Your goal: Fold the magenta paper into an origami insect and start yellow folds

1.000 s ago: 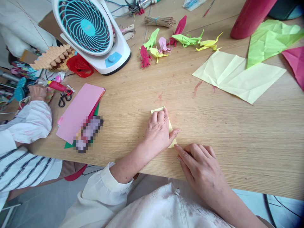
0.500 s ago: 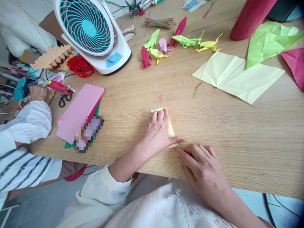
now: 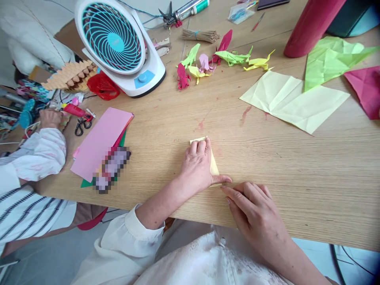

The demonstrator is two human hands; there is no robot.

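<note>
Paper (image 3: 214, 165), yellow, folded, mostly covered

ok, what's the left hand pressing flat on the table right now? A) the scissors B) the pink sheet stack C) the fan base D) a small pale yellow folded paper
D: the left hand lies palm-down on the small pale yellow folded paper, whose corners stick out past the fingers, while the right hand touches the table beside its near corner.
</note>
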